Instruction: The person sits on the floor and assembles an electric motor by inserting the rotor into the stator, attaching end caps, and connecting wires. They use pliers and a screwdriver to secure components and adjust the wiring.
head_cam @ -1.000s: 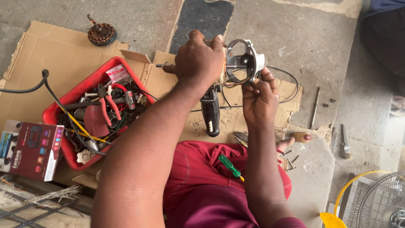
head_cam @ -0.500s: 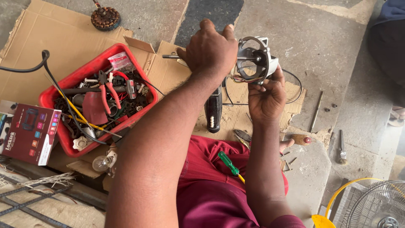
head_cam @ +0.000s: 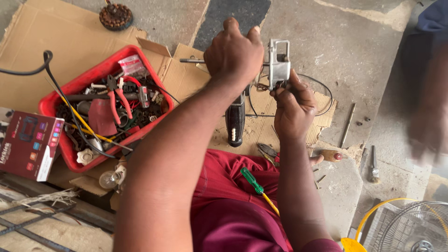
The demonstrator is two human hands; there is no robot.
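Grey metal, a small motor housing (head_cam: 279,63) is held above the cardboard sheet (head_cam: 186,65) at the far middle of the scene. The left hand (head_cam: 234,55) has its fingers clamped on the shaft (head_cam: 192,60) sticking out to the left. The right hand (head_cam: 293,106) grips the housing from the near side, fingers curled shut. A red tray (head_cam: 51,105) of tools sits left.

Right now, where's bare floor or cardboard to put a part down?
Free: cardboard left of the red tray, below the round coil part; concrete floor right of the metal housing. Crowded: tray is packed; left hand and right hand fill the middle; loose rods and bits by the right forearm.
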